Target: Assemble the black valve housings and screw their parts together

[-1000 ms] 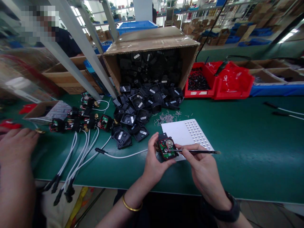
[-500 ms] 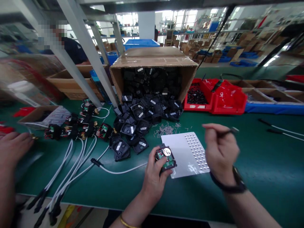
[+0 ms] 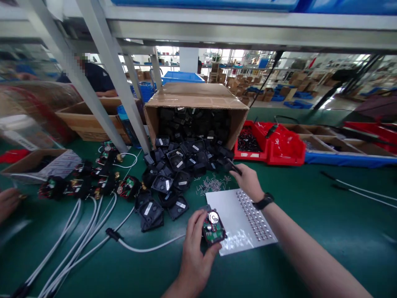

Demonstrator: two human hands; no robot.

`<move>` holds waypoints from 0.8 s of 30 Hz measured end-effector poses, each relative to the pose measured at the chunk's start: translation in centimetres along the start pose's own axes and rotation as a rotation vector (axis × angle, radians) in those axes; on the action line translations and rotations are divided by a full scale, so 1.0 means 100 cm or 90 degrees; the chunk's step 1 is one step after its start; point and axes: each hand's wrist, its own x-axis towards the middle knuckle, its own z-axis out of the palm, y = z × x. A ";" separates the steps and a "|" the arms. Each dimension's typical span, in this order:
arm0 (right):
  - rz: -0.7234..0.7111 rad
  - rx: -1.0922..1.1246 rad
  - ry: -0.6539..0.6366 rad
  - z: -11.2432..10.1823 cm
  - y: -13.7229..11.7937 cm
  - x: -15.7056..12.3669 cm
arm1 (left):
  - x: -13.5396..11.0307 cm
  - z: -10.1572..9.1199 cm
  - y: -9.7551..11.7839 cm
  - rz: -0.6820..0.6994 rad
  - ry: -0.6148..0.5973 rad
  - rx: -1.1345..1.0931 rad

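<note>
My left hand [image 3: 197, 248] grips a black-cased circuit board module [image 3: 214, 225] by its edges. The module's green board and a round silvery disc face up, and a white cable [image 3: 151, 249] runs left from it. My right hand [image 3: 248, 182] is closed around a slim dark tool [image 3: 235, 168] with a shiny end, its exact kind unclear. That end reaches the right edge of a pile of black plastic housings [image 3: 181, 182]; whether it touches one I cannot tell. Below the right hand lies a white sheet [image 3: 223, 207] with rows of small silvery discs [image 3: 256, 217].
Loose screws [image 3: 212, 184] lie beyond the sheet. A cardboard box [image 3: 195, 97] spills housings forward; red bins [image 3: 285, 147] stand right of it. Wired modules [image 3: 105, 186] with white cables sit left. Another person's hand [image 3: 9, 203] is at the left edge. A metal post [image 3: 116, 78] rises behind.
My right hand has moved left and forward, from right of the sheet to the housing pile. My left hand still holds the module. The view has tilted upward.
</note>
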 end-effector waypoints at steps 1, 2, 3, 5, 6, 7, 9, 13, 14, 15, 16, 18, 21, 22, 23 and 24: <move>0.027 0.045 0.009 -0.013 0.009 -0.011 | 0.001 0.000 0.001 0.001 0.001 0.004; 0.061 0.087 0.019 -0.027 0.019 -0.027 | 0.002 0.000 0.001 -0.003 0.004 0.010; 0.098 0.123 0.028 -0.040 0.029 -0.045 | 0.002 0.000 0.002 -0.011 0.008 0.016; 0.172 0.168 0.041 -0.064 0.050 -0.088 | 0.003 0.000 0.002 -0.034 0.008 0.020; 0.208 0.177 0.049 -0.073 0.060 -0.109 | 0.003 0.001 0.002 -0.044 0.007 0.015; 0.240 0.177 0.062 -0.081 0.069 -0.128 | 0.003 0.001 0.002 -0.054 0.003 0.005; 0.292 0.159 0.111 -0.092 0.084 -0.156 | 0.003 0.003 0.002 -0.081 -0.002 -0.023; 0.219 -0.078 0.154 -0.099 0.097 -0.167 | 0.005 0.007 0.002 -0.152 0.003 -0.152; 0.183 -0.169 0.113 -0.099 0.096 -0.163 | 0.005 0.007 0.002 -0.167 0.005 -0.185; 0.157 -0.253 0.065 -0.098 0.093 -0.157 | 0.005 0.007 0.004 -0.180 -0.002 -0.210; 0.147 -0.311 0.027 -0.097 0.089 -0.151 | 0.005 0.005 0.006 -0.192 -0.012 -0.228; 0.167 -0.264 0.016 -0.094 0.076 -0.141 | 0.006 -0.002 0.013 -0.207 -0.035 -0.236; 0.219 0.093 0.037 -0.082 0.046 -0.136 | 0.006 -0.012 0.033 -0.155 -0.058 -0.120; 0.242 0.230 0.005 -0.075 0.034 -0.138 | 0.006 -0.014 0.040 -0.117 -0.064 -0.044; 0.271 0.357 -0.044 -0.066 0.021 -0.141 | 0.006 -0.014 0.048 -0.075 -0.073 0.038; 0.305 0.469 -0.102 -0.055 0.009 -0.145 | 0.006 -0.014 0.054 -0.034 -0.082 0.116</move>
